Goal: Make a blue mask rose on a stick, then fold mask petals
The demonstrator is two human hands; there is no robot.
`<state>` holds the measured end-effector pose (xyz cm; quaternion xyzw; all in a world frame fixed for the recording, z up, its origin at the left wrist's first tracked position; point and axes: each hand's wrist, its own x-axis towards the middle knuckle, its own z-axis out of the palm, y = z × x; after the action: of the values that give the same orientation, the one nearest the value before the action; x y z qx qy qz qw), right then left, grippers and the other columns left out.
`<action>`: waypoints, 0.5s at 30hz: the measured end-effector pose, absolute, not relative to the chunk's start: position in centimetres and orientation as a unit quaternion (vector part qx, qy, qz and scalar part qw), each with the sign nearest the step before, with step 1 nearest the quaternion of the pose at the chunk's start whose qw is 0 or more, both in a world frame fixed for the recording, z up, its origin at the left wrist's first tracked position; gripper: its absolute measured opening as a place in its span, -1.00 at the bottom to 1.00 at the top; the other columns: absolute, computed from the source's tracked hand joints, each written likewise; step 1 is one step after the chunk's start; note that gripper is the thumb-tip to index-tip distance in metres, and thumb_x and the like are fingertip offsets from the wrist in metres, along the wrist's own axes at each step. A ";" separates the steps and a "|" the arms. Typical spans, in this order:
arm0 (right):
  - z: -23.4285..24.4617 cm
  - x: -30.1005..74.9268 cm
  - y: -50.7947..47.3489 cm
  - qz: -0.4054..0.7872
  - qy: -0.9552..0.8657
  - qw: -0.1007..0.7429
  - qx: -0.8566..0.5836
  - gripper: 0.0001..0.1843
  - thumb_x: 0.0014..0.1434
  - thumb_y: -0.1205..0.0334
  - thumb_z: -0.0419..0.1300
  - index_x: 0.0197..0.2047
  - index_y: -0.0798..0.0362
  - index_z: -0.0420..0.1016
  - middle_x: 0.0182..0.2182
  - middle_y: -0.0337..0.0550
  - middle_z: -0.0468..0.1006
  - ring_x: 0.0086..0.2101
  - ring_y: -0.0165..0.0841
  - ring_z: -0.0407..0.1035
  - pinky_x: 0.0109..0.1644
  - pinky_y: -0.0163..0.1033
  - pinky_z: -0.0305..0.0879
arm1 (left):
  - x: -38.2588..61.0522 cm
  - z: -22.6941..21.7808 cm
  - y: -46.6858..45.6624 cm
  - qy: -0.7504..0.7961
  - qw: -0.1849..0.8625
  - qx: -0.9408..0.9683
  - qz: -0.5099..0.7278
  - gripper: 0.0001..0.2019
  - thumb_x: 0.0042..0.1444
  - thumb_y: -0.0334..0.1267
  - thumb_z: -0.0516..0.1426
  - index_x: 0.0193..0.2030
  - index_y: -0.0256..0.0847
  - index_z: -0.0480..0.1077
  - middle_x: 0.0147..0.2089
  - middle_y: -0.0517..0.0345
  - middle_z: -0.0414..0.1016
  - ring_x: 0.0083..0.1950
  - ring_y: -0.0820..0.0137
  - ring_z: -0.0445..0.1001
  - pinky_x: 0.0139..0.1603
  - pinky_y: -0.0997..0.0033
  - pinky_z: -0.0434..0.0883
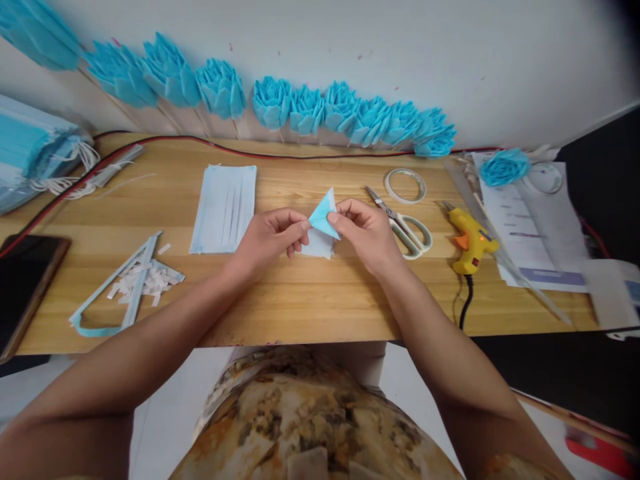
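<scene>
Between my two hands is a small blue piece of mask fabric, folded to a triangle with a pale edge. My right hand pinches its right side between thumb and fingers. The fingertips of my left hand are closed on its left corner. Just below the folded piece, pale cut fabric pieces lie on the wooden table, partly hidden by my hands. A stack of pleated light-blue face masks lies beside my left hand. Scissors with pale handles rest to the right of my right hand.
Blue fabric flowers on sticks lean along the wall. A roll of tape and a yellow glue gun lie right, near papers. Mask strips and scraps, a phone and bundled masks are left. A red-black cable crosses behind.
</scene>
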<state>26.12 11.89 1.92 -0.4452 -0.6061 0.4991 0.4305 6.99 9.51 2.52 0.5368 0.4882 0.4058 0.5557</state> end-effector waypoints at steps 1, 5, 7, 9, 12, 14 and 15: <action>1.9 26.1 11.9 0.499 -0.605 0.433 -0.444 -0.72 0.13 0.03 0.35 -0.42 0.02 0.44 -0.58 -0.35 0.32 -0.51 -0.48 0.15 -0.44 -0.30 0.10 | 7.0 2.5 9.5 0.487 0.556 0.535 0.410 -0.78 0.12 -0.14 0.24 -0.42 -0.24 0.46 -0.46 0.18 0.51 -0.51 0.54 0.37 -0.49 0.55 0.38; 1.7 26.0 11.8 0.499 -0.610 0.439 -0.432 -0.75 0.14 0.07 0.32 -0.42 0.03 0.45 -0.59 -0.35 0.32 -0.52 -0.48 0.15 -0.45 -0.31 0.07 | 6.9 2.5 9.5 0.472 0.566 0.516 0.437 -0.71 0.18 -0.02 0.22 -0.34 -0.24 0.48 -0.36 0.10 0.55 -0.40 0.48 0.44 -0.41 0.53 0.43; 1.6 25.9 11.7 0.501 -0.615 0.434 -0.427 -0.75 0.15 0.06 0.32 -0.42 0.03 0.45 -0.59 -0.35 0.33 -0.52 -0.48 0.15 -0.45 -0.31 0.07 | 7.0 2.5 9.5 0.467 0.571 0.520 0.430 -0.66 0.14 0.04 0.26 -0.33 -0.25 0.48 -0.37 0.10 0.55 -0.41 0.49 0.44 -0.42 0.53 0.43; 1.6 25.7 11.6 0.509 -0.618 0.423 -0.423 -0.71 0.15 0.02 0.33 -0.42 0.03 0.44 -0.58 -0.35 0.33 -0.52 -0.48 0.15 -0.45 -0.31 0.08 | 7.1 2.5 9.5 0.465 0.575 0.530 0.414 -0.63 0.07 0.07 0.32 -0.36 -0.25 0.48 -0.41 0.13 0.54 -0.45 0.51 0.40 -0.43 0.53 0.40; 1.7 25.4 11.5 0.521 -0.623 0.407 -0.419 -0.64 0.12 -0.09 0.35 -0.42 0.02 0.43 -0.58 -0.35 0.32 -0.52 -0.48 0.14 -0.46 -0.30 0.09 | 7.1 2.4 9.5 0.468 0.579 0.531 0.406 -0.63 0.03 0.06 0.33 -0.40 -0.24 0.44 -0.46 0.17 0.52 -0.51 0.53 0.37 -0.46 0.53 0.38; 1.8 25.3 11.4 0.528 -0.623 0.405 -0.411 -0.59 0.11 -0.14 0.36 -0.43 0.02 0.42 -0.58 -0.34 0.33 -0.52 -0.47 0.15 -0.46 -0.30 0.10 | 7.2 2.5 9.4 0.472 0.578 0.529 0.402 -0.65 0.04 0.03 0.32 -0.43 -0.23 0.42 -0.48 0.18 0.50 -0.52 0.54 0.36 -0.46 0.53 0.38; 1.8 25.2 11.4 0.533 -0.622 0.406 -0.405 -0.58 0.10 -0.16 0.36 -0.43 0.02 0.42 -0.57 -0.34 0.34 -0.51 -0.47 0.16 -0.46 -0.30 0.12 | 7.2 2.6 9.3 0.474 0.579 0.531 0.398 -0.66 0.04 0.01 0.32 -0.44 -0.23 0.42 -0.48 0.19 0.49 -0.52 0.54 0.35 -0.47 0.54 0.37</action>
<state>25.21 11.36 1.81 -0.4049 -0.6221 0.5334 0.4057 7.17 9.33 2.56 0.5311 0.4736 0.3985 0.5787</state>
